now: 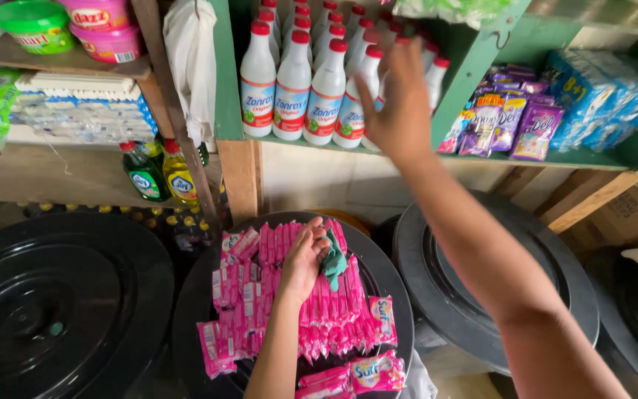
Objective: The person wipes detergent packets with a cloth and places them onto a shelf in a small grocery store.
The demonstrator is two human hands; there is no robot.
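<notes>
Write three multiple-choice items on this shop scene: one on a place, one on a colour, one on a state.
1. Where does the pile of pink sachet strips lie?
A. on a round black drum lid
B. on the green wooden shelf
C. on the floor

2. What colour are the caps of the white plastic bottles?
A. blue
B. red
C. yellow

3. What is the left hand doing?
A. hanging empty
B. gripping a bottle
C. holding a small teal cloth

Key: 1 A, the strips are spread across the lid. 2 B, every cap shows red. 3 C, the cloth sits in its fingers, while the right hand reaches up to the bottles.
</notes>
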